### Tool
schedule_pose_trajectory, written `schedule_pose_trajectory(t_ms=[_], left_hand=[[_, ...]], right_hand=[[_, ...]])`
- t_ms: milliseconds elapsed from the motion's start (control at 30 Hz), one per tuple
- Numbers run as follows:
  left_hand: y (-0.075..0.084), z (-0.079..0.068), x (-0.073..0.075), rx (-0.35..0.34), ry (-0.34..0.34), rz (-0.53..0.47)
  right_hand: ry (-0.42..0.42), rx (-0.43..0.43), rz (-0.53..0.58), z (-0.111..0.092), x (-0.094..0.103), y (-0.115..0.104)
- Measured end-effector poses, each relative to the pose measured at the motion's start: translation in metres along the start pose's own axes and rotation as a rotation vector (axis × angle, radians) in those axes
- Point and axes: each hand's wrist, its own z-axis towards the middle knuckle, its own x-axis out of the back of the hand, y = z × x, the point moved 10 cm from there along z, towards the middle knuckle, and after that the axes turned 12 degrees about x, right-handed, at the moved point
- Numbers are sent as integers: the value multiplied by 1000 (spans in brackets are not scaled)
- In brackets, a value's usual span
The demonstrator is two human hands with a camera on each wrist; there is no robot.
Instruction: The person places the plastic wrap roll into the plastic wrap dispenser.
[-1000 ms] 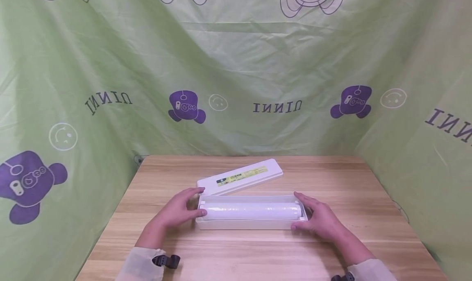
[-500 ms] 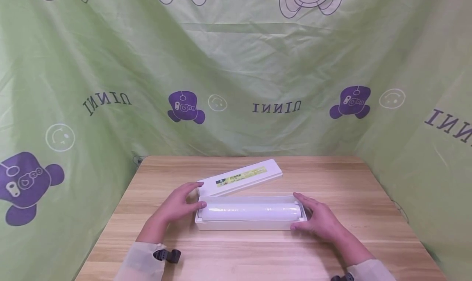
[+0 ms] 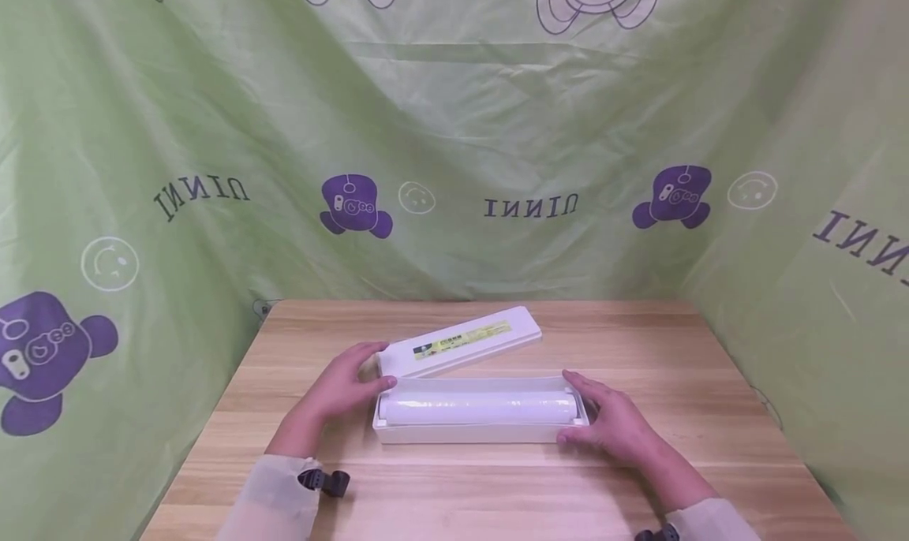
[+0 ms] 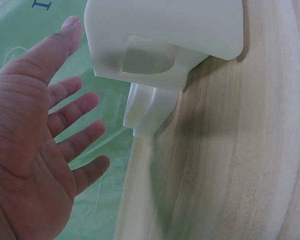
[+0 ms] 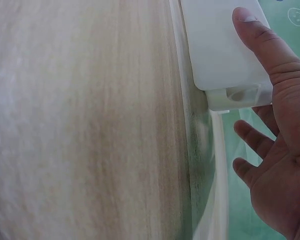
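Observation:
A long white open-topped cling film box (image 3: 469, 434) lies crosswise on the wooden table, with a shiny white roll of cling film (image 3: 483, 407) inside. Its white lid (image 3: 398, 357), bearing a yellow label, lies at a slant just behind. My right hand (image 3: 616, 424) grips the box's right end, thumb on the front wall and fingers around the far side. My left hand (image 3: 344, 385) hovers at the box's far left corner with fingers spread, fingertips near the lid's left end. In the left wrist view the left hand (image 4: 35, 125) shows an empty palm, apart from the box (image 4: 160, 30).
The wooden table (image 3: 483, 494) runs back to a green printed curtain (image 3: 454, 249) that hangs behind and along both sides. Black straps with small mounts (image 3: 327, 482) sit at both sleeves.
My left hand has risen from the box's left end and shifted back toward the lid. The right hand keeps its hold, and the box and lid stay in place.

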Motion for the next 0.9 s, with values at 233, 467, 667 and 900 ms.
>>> schedule_pose_trajectory(t_ms=[233, 467, 667, 900], left_hand=[[-2, 8, 1, 0, 13, 5], [-2, 14, 2, 14, 17, 10], [-6, 21, -1, 34, 13, 15], [-6, 27, -2, 13, 21, 11]], right_hand=[[-2, -5, 2, 1, 1, -1], [-1, -3, -2, 1, 1, -2], [4, 3, -7, 1, 1, -2], [7, 3, -4, 0, 1, -1]])
